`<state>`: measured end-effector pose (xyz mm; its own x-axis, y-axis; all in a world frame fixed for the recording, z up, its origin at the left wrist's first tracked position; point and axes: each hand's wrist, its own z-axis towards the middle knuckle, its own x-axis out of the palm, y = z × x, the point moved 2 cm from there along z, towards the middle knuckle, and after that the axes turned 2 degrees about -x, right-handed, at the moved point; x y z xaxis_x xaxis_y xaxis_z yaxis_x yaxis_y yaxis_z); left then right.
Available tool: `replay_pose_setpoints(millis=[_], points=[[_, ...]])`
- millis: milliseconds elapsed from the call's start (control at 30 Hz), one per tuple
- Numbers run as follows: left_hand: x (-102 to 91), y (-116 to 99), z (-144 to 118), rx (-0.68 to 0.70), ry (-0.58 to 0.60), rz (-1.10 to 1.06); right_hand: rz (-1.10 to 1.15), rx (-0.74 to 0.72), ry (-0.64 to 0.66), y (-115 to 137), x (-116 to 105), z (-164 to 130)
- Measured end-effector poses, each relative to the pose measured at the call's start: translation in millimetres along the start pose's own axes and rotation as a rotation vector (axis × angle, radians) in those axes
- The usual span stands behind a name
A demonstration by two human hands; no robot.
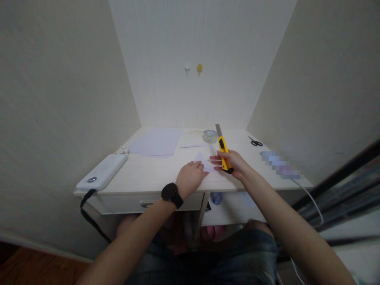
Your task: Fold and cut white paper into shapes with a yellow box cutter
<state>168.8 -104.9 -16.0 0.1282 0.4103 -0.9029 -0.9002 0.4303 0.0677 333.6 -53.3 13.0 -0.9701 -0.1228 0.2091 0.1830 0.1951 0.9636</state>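
My right hand (233,161) is closed around a yellow utility knife (226,156), thumb over the handle and some fingertips sticking out to the left. The knife's long metal blade points up and away, above the desk. Just left of it, my left hand (190,177), with a black watch on the wrist, presses a small folded piece of white paper (199,156) against the desktop. Its fingers are bent onto the paper and partly cover it. Another narrow folded paper (192,146) lies a little beyond.
White paper sheets (162,141) lie at the back left of the white desk (160,174). A tape roll (210,136) sits behind the knife. Scissors (256,143) and a blurred-out object (280,165) with a cable are on the right. A white device (103,172) occupies the left edge.
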Motion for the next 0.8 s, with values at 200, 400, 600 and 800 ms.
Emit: replay_pose_setpoints(millis=[200,400,600,800], points=[[0.1,1,0,0.003,0.003,-0.004,-0.014,-0.007,0.01,2,0,-3],[0.0,1,0,-0.01,0.007,0.002,-0.029,-0.012,-0.008,4,3,-5],[-2.1,0,-1,-0.002,-0.01,-0.009,-0.048,-0.032,0.05,3,4,-4],[-2.5,0,-4,-0.046,-0.016,-0.054,-0.011,-0.038,0.143,-3,12,2]])
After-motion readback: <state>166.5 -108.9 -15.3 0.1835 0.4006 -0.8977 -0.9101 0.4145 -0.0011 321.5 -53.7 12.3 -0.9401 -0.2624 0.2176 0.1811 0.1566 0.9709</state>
